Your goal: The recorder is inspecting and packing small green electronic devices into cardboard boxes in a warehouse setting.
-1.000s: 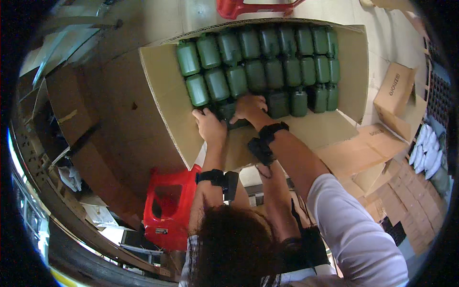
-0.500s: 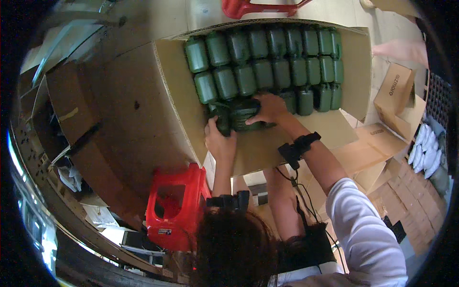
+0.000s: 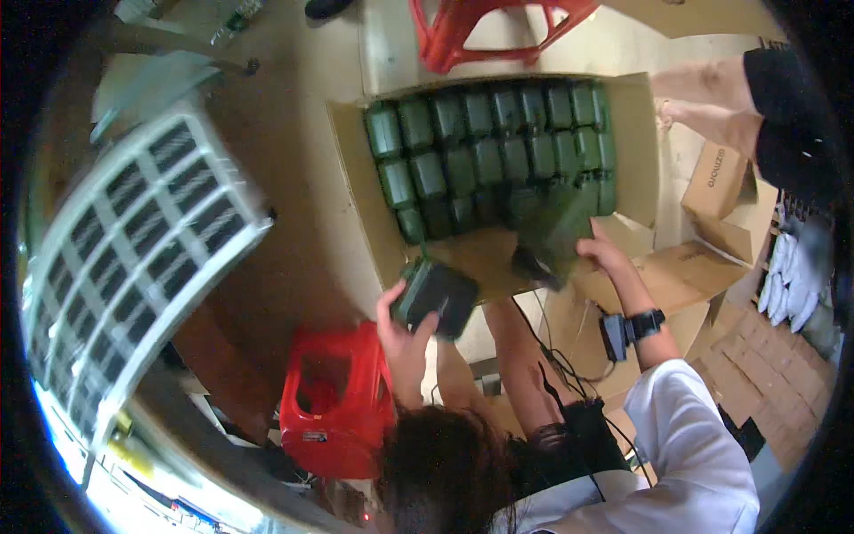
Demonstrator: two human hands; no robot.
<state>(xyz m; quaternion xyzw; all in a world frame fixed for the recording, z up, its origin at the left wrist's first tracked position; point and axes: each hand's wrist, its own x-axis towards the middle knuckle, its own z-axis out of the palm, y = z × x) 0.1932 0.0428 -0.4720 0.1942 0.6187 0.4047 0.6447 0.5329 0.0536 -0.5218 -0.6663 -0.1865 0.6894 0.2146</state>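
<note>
My left hand (image 3: 406, 343) grips a dark green boxy container (image 3: 440, 298) just over the near left edge of a large open cardboard box (image 3: 353, 191). My right hand (image 3: 612, 255) is closed on a second green container (image 3: 560, 218), smeared by motion, over the box's near right part. Inside the box, rounded green containers (image 3: 476, 116) stand packed in rows. Bare cardboard shows along its near side. A black strap with a small device (image 3: 630, 327) sits on my right wrist.
A red stool (image 3: 338, 400) stands at the near left, another red stool (image 3: 445, 44) beyond the box. Opened cartons (image 3: 721, 196) and a co-worker's legs (image 3: 712, 98) are at the right. A white-framed grid rack (image 3: 147, 231) rises at the left. Cables (image 3: 574, 383) hang by my legs.
Both hands have lifted from the packed row and spread apart, each with a green container. The left came nearer, the right went rightward. The view has shifted, bringing the grid rack in.
</note>
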